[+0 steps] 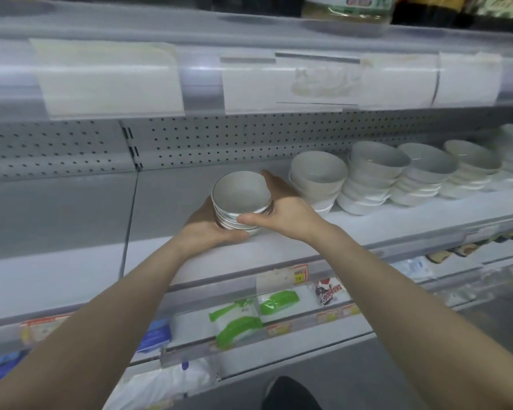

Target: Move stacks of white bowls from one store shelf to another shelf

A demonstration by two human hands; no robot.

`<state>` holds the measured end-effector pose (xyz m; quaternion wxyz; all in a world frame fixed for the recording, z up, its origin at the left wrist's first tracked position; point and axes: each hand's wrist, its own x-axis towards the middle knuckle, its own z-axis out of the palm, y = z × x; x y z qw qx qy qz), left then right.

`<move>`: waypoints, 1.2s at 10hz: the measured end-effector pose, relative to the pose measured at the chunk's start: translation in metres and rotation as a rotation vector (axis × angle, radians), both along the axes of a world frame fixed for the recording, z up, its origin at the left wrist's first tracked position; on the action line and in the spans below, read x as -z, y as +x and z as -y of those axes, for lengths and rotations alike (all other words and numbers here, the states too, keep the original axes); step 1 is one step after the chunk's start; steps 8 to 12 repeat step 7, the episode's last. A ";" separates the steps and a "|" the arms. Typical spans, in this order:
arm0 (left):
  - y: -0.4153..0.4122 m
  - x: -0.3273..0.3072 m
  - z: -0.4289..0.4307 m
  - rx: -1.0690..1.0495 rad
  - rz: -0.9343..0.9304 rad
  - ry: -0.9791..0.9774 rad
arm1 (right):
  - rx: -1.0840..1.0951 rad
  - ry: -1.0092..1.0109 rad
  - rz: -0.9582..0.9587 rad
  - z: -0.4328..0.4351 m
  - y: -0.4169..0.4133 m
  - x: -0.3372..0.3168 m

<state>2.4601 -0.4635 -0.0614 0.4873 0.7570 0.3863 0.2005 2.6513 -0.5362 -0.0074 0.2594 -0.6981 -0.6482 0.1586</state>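
Down at 6 o'clock, green packets [237,318] lie on a lower shelf, labels blurred. Beyond them the left hand [208,229] cups the stack of bowls [240,196] from 8 o'clock and the right hand [282,211] clasps it from 3 o'clock, on the middle shelf [71,270]. The bowls are likely ceramic: heavy, slick and brittle, so support the base. Other stacks [376,179] stand at 2 o'clock, their far end cut off.

The stack of bowls [242,199] looks like smooth white pottery with a soft shine. The other bowls [373,179] are glossy too. The shelf [71,220] is smooth grey metal, not shiny. The back wall [219,140] is metal full of small holes. The labels [110,78] are paper behind clear plastic. The packets [237,318] below are shiny plastic.
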 end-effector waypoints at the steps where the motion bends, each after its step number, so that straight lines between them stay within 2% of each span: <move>1: 0.005 0.002 -0.009 -0.020 0.031 0.048 | 0.016 0.017 0.058 -0.002 0.004 0.001; 4: 0.009 0.002 -0.006 -0.016 0.008 0.098 | 0.029 -0.053 0.130 0.001 0.003 -0.003; 5: 0.006 -0.007 0.003 -0.019 -0.038 0.188 | 0.010 -0.074 0.180 0.009 -0.001 -0.012; 7: -0.016 -0.018 0.012 -0.046 -0.287 0.329 | -0.002 -0.010 0.371 0.029 0.005 -0.028; 12: -0.016 -0.018 0.012 -0.046 -0.287 0.329 | -0.002 -0.010 0.371 0.029 0.005 -0.028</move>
